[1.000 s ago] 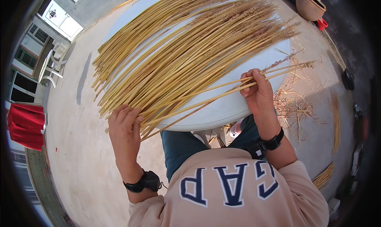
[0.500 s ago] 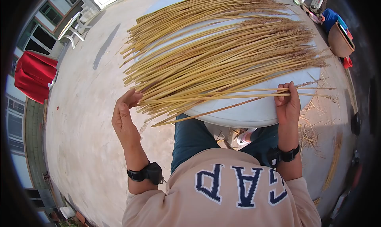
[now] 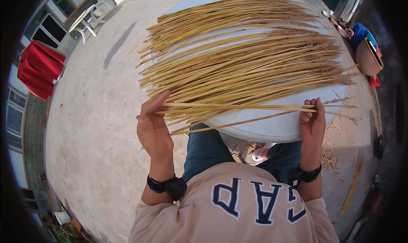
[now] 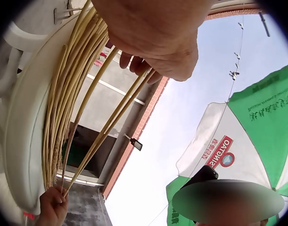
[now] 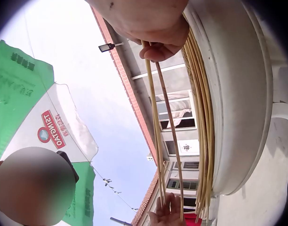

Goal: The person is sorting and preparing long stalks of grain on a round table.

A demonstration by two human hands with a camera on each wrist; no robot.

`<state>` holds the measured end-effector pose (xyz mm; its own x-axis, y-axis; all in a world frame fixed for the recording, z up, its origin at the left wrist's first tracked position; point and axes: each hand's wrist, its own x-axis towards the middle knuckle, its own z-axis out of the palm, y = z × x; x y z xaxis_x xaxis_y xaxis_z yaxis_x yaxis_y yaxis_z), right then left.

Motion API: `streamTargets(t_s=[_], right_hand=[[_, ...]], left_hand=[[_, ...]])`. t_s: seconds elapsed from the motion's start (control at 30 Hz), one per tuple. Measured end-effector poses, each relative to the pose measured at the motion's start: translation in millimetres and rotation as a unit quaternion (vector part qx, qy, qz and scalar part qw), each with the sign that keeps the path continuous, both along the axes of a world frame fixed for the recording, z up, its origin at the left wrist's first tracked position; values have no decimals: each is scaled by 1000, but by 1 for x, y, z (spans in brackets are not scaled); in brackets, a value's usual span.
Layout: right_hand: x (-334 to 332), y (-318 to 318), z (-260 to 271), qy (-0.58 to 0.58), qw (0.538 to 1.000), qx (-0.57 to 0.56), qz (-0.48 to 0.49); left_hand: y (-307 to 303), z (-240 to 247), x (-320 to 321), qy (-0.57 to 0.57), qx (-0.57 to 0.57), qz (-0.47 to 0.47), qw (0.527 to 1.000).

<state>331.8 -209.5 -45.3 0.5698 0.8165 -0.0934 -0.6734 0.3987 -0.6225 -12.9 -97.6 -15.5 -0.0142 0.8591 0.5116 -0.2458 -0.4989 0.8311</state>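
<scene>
In the head view, my right hand (image 3: 313, 120) pinches a few long dried stalks (image 3: 255, 108) near their thin, feathery ends. They run leftward across the front edge of the table. At their thick ends, my left hand (image 3: 156, 130) is turned palm up with its fingers extended, and the stalk ends meet the fingers. One browner stalk (image 3: 231, 126) slants below the others, its thick end beside the left palm. Behind both hands, a wide layer of similar stalks (image 3: 238, 69) covers the table, with brown plumes to the right.
A round white table (image 3: 255, 132) bears the stalks, including a second bundle (image 3: 229, 15) farther back. Stalk scraps (image 3: 329, 156) litter the ground at right, near a loose bunch (image 3: 352, 187). A clay pot (image 3: 369, 58) stands at far right, a red cloth (image 3: 40, 69) at left.
My left hand has come off the pile's stalk ends and turned palm up at the held stalks' thick ends. The right hand keeps its pinch, and the head view has swung left.
</scene>
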Motion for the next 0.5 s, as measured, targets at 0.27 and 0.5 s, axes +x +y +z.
streamTargets(t_s=[0.27,0.5], right_hand=[[-6,-9,23,-27,1000,8,-1],[3,-12,43,-78,995,32,-49]], left_hand=[[-10,12,11,-19,-75,-1,997],[-24,31,23,508,246,88,821]])
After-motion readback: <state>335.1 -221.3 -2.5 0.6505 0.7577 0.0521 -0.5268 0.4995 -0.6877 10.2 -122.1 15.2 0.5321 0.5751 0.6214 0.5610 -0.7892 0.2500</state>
